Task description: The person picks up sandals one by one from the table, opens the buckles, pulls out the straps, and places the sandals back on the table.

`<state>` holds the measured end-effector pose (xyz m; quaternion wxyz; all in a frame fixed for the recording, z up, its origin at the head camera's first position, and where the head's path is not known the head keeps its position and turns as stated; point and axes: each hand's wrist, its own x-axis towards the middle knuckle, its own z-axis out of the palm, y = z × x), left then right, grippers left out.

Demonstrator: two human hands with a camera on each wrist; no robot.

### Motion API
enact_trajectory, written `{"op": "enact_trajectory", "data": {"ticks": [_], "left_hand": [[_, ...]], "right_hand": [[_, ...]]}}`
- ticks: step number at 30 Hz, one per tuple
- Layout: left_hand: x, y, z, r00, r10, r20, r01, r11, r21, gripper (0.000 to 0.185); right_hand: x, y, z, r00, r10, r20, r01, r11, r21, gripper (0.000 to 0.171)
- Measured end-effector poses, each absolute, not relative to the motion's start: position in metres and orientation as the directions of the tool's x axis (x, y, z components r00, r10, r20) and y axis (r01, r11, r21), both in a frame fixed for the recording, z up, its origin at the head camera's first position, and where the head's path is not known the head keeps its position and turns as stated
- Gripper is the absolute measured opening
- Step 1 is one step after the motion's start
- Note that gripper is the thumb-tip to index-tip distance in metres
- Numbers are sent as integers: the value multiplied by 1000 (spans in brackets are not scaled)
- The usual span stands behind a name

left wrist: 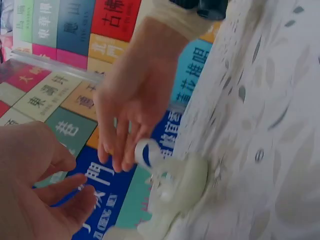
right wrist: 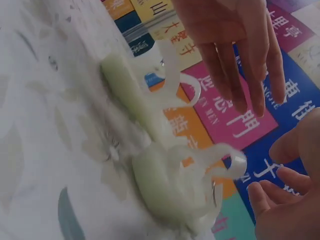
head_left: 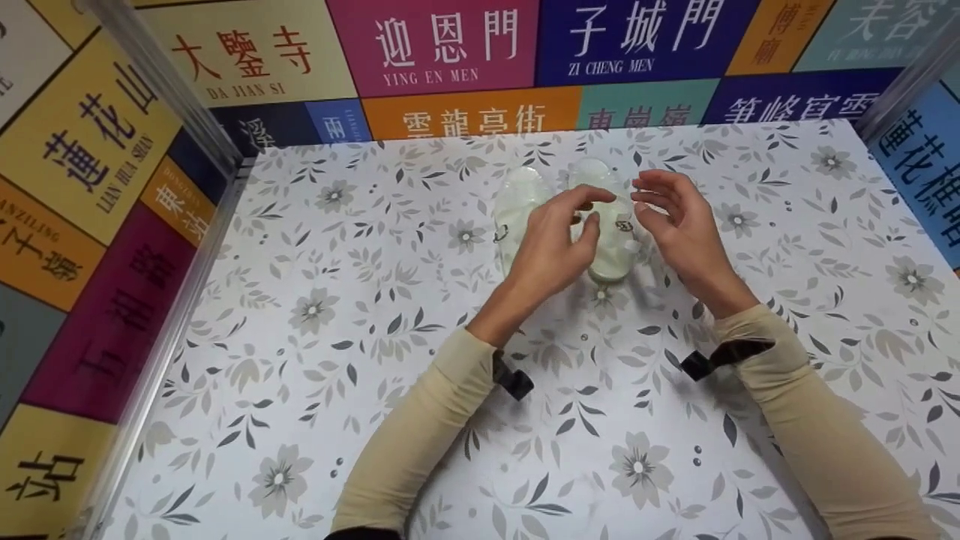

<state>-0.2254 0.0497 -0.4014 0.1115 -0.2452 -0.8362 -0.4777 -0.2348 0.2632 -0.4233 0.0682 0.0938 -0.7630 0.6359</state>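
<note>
Sandals [head_left: 517, 206] lie side by side, long axes pointing away, directly beneath both hands. Left hand [head_left: 551, 244] and right hand [head_left: 679, 225] hover equally near, each grip loosely open, holding nothing.

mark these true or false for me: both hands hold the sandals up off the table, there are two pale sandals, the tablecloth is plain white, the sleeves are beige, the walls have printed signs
1. Both hands hold the sandals up off the table. False: the left hand and right hand hover over the sandals, which lie on the table; no firm grip shows.
2. There are two pale sandals. True: a translucent pair lies side by side, straps standing up.
3. The tablecloth is plain white. False: it has a grey flower and leaf pattern.
4. The sleeves are beige. True: both sleeves are beige.
5. The walls have printed signs. True: coloured wall panels carry Chinese characters and Latin letters.
</note>
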Motion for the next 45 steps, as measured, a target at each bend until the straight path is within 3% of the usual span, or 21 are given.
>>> {"op": "enact_trajectory", "data": {"ticks": [5, 9, 15, 20, 24, 31, 45], "left_hand": [[-234, 20, -405, -848, 214, 484, 526, 435, 730, 26], [-244, -4, -406, -867, 137, 479, 486, 444, 753, 25], [-256, -37, -414, -925, 55, 375, 362, 420, 832, 25], [-258, -53, -436, -962, 70, 265, 271, 380, 884, 25], [-255, -59, -452, -979, 78, 187, 203, 382, 902, 25], [-246, -55, -467, -996, 85, 38, 62, 293, 954, 27], [-241, -46, -469, -990, 56, 129, 140, 283, 949, 18]], "right_hand": [[-224, 234, -411, -963, -137, 231, -250, 147, -957, 50], [-223, 214, -410, -968, -207, 141, -179, 179, -967, 56], [-228, 191, -427, -968, -251, -21, -34, 210, -977, 63], [-233, 180, -448, -964, -254, -84, 53, 128, -990, 61], [-232, 175, -460, -956, -281, -78, 63, 60, -996, 60], [-228, 166, -474, -952, -306, -22, -9, 100, -995, 59], [-220, 168, -477, -952, -302, 48, -85, 112, -990, 51]]}}
